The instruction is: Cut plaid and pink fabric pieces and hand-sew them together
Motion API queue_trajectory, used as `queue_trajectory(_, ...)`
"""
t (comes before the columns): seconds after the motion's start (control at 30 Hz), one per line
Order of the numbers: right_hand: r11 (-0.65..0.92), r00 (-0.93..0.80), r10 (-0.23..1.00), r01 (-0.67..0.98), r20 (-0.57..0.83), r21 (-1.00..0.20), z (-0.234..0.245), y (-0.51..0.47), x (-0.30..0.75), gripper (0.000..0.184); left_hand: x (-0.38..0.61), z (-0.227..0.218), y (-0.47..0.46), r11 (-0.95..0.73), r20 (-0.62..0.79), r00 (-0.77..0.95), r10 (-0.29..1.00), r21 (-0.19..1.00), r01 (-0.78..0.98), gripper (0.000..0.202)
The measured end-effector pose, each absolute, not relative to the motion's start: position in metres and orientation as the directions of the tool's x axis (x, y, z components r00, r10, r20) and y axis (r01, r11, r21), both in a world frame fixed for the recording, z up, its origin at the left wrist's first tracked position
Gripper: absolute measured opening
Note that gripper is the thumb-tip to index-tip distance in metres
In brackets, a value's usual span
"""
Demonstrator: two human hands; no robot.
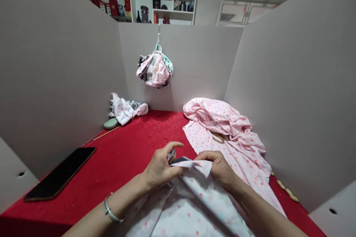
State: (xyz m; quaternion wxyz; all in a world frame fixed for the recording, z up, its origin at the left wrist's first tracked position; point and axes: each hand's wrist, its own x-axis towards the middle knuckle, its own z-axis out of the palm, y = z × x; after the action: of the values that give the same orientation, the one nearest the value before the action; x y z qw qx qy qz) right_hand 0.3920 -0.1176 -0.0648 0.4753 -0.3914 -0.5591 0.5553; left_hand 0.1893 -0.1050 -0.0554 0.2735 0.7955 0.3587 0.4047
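A white cloth with pink dots point(191, 207) spreads across the front, its upper edge lifted between my two hands. My left hand point(158, 164) holds this edge from the left, thumb laid along it and index finger stretched out above. A bit of dark material point(179, 160) shows behind the edge by my left fingers; I cannot make out what it is. On the right, my right hand point(221, 166) pinches the same edge, a small corner of cloth folding down beside the thumb. The lower fingers of both hands are partly hidden.
Pink dotted fabric point(219, 114) is heaped at the right, with scissor handles point(218, 137) partly under it. A black phone point(61, 172) lies left on the red tabletop point(125, 155). Cloth scraps point(124, 109) and a green disc point(111, 123) sit back left. Gathered cloth pieces point(155, 68) hang from a hook.
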Motion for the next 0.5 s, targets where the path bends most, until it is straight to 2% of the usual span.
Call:
queue_trajectory(0.07,0.198,-0.192,0.962,-0.008,0.196,-0.980,-0.065,-0.121,0.397,0.017,0.192,-0.064,-0.099,-0.673,0.543,0.405,0.736,0.651,0.350,0.044)
queue_trajectory(0.13,0.240,-0.144,0.959,-0.034,0.243,-0.970,-0.068,-0.121,0.405,0.019,0.194,-0.074,-0.098,-0.758,0.662,0.370,0.652,0.569,0.319,0.041)
queue_trajectory(0.2,0.187,-0.052,0.978,-0.204,0.201,-0.961,-0.072,-0.116,0.412,0.032,0.195,-0.080,-0.102,-0.826,0.755,0.340,0.561,0.488,0.281,0.040)
queue_trajectory(0.3,0.030,0.068,0.998,-0.427,0.001,-0.904,-0.072,-0.105,0.418,0.036,0.195,-0.080,-0.112,-0.906,0.842,0.345,0.415,0.346,0.245,0.040)
queue_trajectory(0.4,-0.072,0.040,0.994,-0.455,-0.101,-0.888,-0.061,-0.111,0.417,0.032,0.191,-0.076,-0.117,-0.946,0.885,0.381,0.268,0.168,0.276,0.036)
queue_trajectory(0.5,-0.039,-0.053,0.998,-0.448,-0.017,-0.893,-0.049,-0.145,0.420,0.025,0.185,-0.077,-0.114,-0.930,0.883,0.401,0.244,0.095,0.356,0.033)
